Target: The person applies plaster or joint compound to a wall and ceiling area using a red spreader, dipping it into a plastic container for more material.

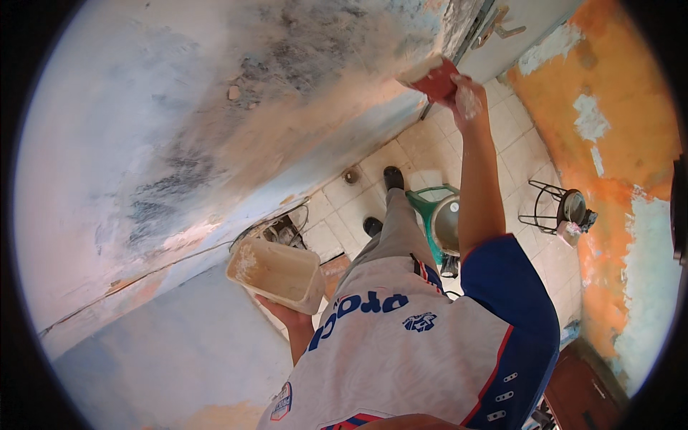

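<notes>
My right hand (466,99), smeared with white, is closed around a red putty spreader (434,80). The spreader's pale edge lies at or very near the patchy wall (308,136), close to the door frame; I cannot tell whether it touches. Held low on the left, a rectangular cream plastic tub (312,288) rests on my left hand (285,312), which grips it from beneath. White residue clings to the tub's inner side. Most of my left fingers are hidden under the tub. Dark, blackened and peach-coloured patches cover the wall beside me.
A bucket (447,223) stands on a green stool (423,204) by my legs. Farther right is a black metal stand (548,208) with containers on it. An orange wall (623,129) with pale patches rises beyond. A door handle (502,30) shows at the top.
</notes>
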### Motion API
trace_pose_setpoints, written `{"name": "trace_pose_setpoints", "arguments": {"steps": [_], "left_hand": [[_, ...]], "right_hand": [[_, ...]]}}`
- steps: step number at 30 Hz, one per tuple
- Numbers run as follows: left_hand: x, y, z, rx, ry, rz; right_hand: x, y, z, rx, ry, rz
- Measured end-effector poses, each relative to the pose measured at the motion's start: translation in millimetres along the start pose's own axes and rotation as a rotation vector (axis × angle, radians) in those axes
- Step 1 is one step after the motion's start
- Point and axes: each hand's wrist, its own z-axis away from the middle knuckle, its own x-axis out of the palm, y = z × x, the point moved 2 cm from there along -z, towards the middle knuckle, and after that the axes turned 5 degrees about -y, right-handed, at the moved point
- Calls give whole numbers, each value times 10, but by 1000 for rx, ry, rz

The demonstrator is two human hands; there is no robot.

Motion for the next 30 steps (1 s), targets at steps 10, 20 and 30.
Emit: {"name": "trace_pose_setpoints", "arguments": {"steps": [10, 20, 30], "left_hand": [[76, -2, -126, -80, -149, -22], [44, -36, -71, 3, 52, 55], [-155, 57, -41, -47, -38, 22]], "right_hand": [[-520, 1755, -808, 159, 102, -175], [-331, 688, -24, 121, 191, -23], [-390, 1401, -974, 200, 166, 55]]}}
